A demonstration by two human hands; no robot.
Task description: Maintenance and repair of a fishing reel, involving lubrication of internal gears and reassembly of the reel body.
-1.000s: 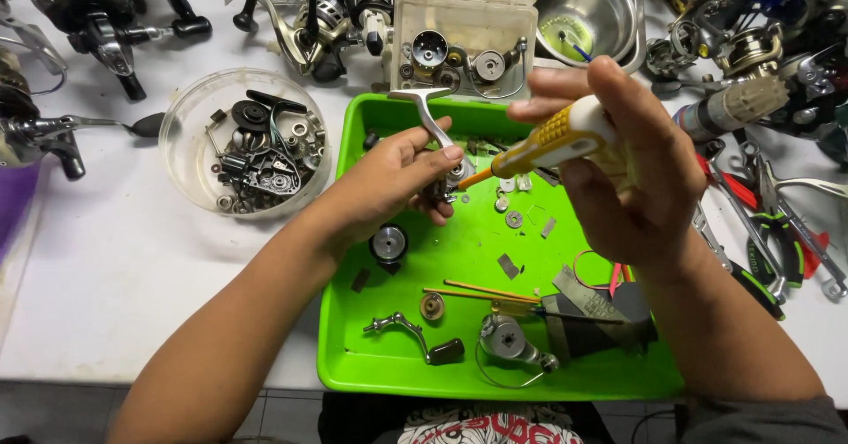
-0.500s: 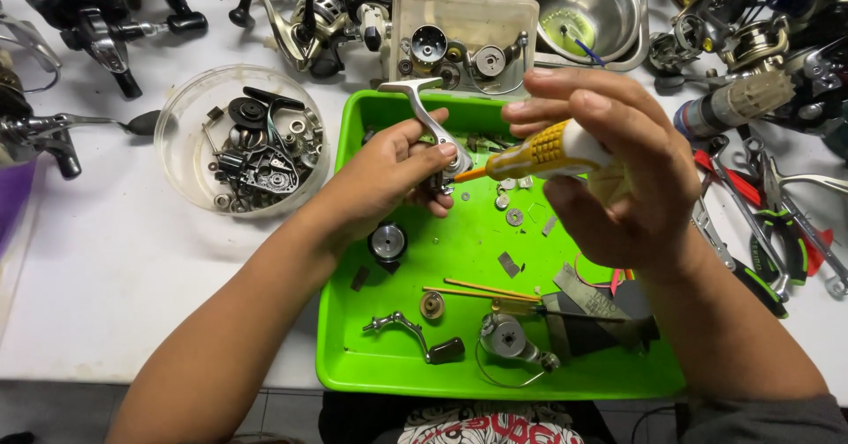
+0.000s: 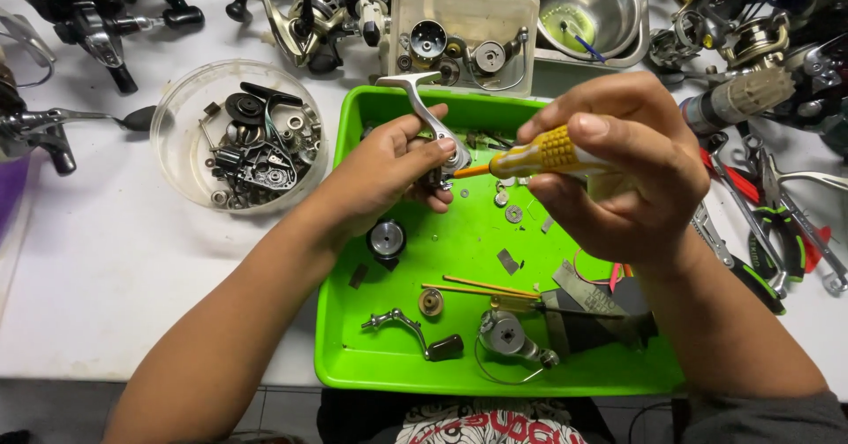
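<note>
Since a second ago the right hand [image 3: 618,174] has levelled its yellow-handled screwdriver [image 3: 539,154], tip now at the silver reel body [image 3: 435,135] gripped in the left hand's [image 3: 389,174] closed fingers above the green tray [image 3: 459,369], so driving looks engaged; the crowded bench [image 3: 88,267] leaves room only leftward.

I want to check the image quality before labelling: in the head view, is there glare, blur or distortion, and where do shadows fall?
Head view: light is even and bright; soft shadows lie under both hands on the green tray. Glare shows in the steel bowl and on the white table. The left hand, right hand and yellow screwdriver are sharp. The table edge looks bent at the borders.
</note>
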